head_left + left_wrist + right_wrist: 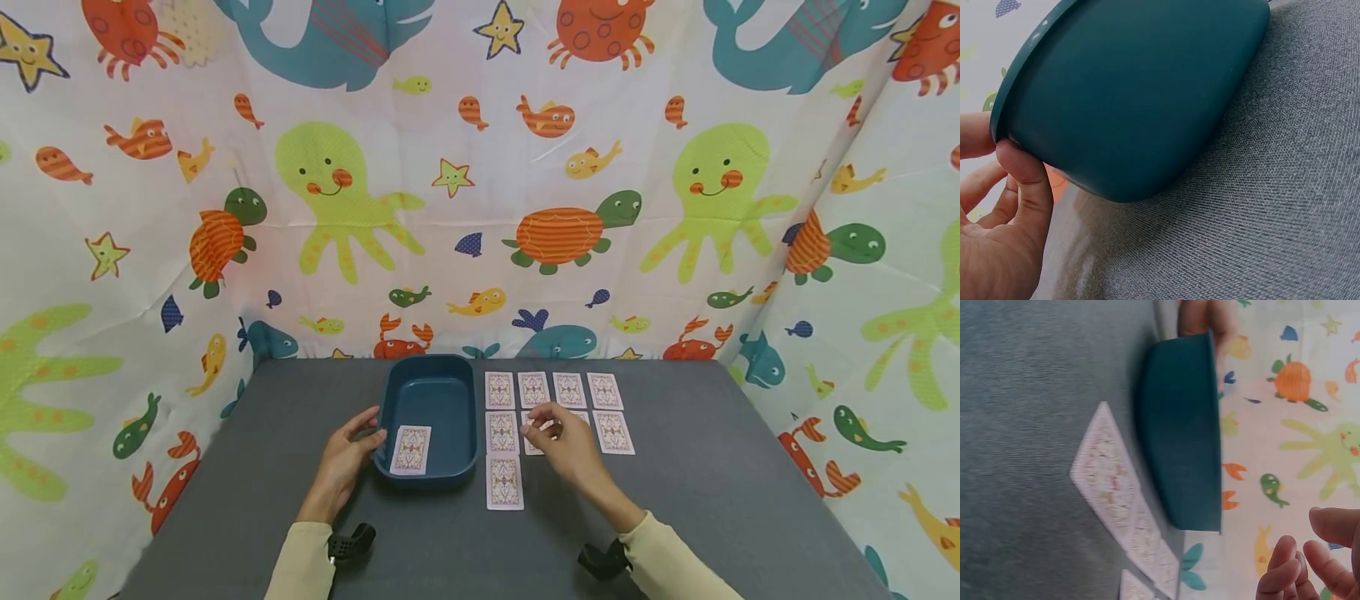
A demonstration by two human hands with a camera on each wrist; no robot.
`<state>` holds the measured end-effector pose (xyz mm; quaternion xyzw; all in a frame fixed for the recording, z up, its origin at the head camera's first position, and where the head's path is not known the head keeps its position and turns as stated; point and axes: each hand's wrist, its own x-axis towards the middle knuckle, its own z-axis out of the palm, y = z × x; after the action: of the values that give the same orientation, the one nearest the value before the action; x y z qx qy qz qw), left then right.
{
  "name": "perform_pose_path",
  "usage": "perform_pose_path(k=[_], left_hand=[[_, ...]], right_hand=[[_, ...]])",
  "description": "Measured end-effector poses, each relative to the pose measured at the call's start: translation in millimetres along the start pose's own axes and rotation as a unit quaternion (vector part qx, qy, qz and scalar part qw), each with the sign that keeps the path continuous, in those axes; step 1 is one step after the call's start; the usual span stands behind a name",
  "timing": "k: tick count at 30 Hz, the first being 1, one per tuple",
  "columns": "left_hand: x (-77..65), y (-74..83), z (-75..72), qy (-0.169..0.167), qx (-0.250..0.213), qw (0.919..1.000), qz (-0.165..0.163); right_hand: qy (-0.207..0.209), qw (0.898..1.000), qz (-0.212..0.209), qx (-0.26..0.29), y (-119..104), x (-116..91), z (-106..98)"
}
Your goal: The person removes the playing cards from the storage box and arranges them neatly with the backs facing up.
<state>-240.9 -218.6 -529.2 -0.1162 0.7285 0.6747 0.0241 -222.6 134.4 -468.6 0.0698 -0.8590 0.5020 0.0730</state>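
Note:
A dark teal plastic tray [442, 392] sits on the table, with one patterned card [411, 450] lying in its near left part. My left hand [345, 454] pinches the tray's left rim; in the left wrist view the thumb [1019, 159] presses against the outer wall [1129, 106]. Over the laid-out cards hovers my right hand [566, 446], partly covering two cards of the middle row. Its fingers [1282, 569] are loosely bent in the right wrist view, apart from the thumb, with nothing seen between them. The nearest card [504, 482] lies alone in the front row.
Patterned cards lie back up in rows right of the tray, including a back-row card [605, 391] and a middle-row card [613, 432] at the right end. Grey cloth [720, 500] covers the table. A sea-animal curtain [465, 233] hangs behind and at both sides.

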Motion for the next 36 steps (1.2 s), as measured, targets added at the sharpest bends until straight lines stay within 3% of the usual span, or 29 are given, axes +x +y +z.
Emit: perform_pose_path(k=[12, 25, 36], left_hand=[[0.0, -0.1, 0.1, 0.000, -0.002, 1.0000, -0.006], [0.3, -3.5, 0.4, 0.001, -0.005, 1.0000, -0.005], [0.2, -1.9, 1.1, 0.000, -0.006, 1.0000, -0.007]], right_hand=[[-0.011, 0.999, -0.016, 0.051, -24.8, 5.2, 2.4], [-0.038, 0.995, -0.046, 0.085, -44.4, 10.1, 35.6], [-0.082, 0.988, -0.046, 0.120, -54.4, 15.0, 66.6]])
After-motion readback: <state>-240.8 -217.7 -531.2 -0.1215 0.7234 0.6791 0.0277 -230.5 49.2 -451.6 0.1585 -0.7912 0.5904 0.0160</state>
